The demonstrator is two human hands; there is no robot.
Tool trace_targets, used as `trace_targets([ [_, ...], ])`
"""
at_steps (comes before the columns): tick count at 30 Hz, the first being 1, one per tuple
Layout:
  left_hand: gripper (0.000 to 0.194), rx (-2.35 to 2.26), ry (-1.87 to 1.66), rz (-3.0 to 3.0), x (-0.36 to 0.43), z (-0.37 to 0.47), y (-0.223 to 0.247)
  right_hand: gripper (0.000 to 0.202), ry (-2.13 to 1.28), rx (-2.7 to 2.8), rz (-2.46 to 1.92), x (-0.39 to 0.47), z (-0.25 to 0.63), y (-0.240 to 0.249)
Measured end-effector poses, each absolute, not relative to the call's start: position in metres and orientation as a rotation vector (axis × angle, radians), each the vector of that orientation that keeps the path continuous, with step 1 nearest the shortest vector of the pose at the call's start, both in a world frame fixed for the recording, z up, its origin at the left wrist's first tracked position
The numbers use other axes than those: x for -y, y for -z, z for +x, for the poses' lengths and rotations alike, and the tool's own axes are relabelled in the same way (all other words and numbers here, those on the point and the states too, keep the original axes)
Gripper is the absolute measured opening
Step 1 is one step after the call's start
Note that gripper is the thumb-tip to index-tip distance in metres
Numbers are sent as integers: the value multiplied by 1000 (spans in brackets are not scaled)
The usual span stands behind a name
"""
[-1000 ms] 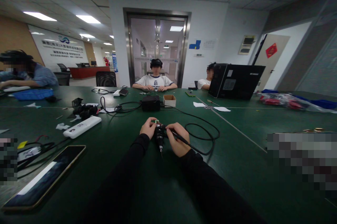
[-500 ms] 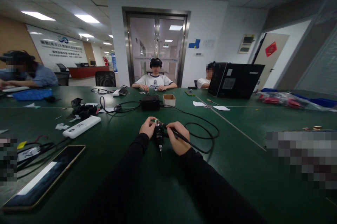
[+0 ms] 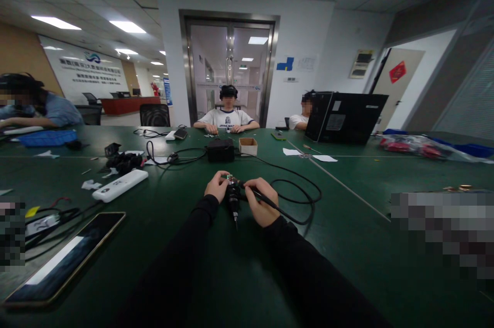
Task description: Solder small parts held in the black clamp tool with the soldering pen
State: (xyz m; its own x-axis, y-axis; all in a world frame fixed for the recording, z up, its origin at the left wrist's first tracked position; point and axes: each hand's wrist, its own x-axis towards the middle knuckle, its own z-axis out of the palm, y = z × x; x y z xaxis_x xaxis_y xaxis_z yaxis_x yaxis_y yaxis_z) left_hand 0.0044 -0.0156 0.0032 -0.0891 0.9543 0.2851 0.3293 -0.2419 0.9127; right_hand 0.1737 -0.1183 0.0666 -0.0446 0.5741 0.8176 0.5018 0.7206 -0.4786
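A phone (image 3: 65, 261) lies face up at the near left of the green table (image 3: 231, 276). The black tool (image 3: 233, 198) is at centre, between the two hands, metal tip toward the wearer. The right hand (image 3: 263, 204) is clamped on a black cable (image 3: 284, 216), thumb and fingers closed beside the tool. The left hand (image 3: 216, 187) has its thumb and index finger at the tool's far end, near a small green part (image 3: 229, 177); whether they grip it cannot be determined. A white elongated device (image 3: 121, 185) lies to the left. Beyond the hands, a black box (image 3: 221, 150) sits just beside a small open box (image 3: 248, 147). Farther off, a person (image 3: 227, 119) sits before a glass door (image 3: 247, 66).
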Motion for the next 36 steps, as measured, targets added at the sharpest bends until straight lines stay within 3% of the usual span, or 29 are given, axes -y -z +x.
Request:
trace_targets([
  [36, 23, -1421, -1339, 1586, 16, 6, -4, 14, -86, 1705, -859, 119, 173, -66],
])
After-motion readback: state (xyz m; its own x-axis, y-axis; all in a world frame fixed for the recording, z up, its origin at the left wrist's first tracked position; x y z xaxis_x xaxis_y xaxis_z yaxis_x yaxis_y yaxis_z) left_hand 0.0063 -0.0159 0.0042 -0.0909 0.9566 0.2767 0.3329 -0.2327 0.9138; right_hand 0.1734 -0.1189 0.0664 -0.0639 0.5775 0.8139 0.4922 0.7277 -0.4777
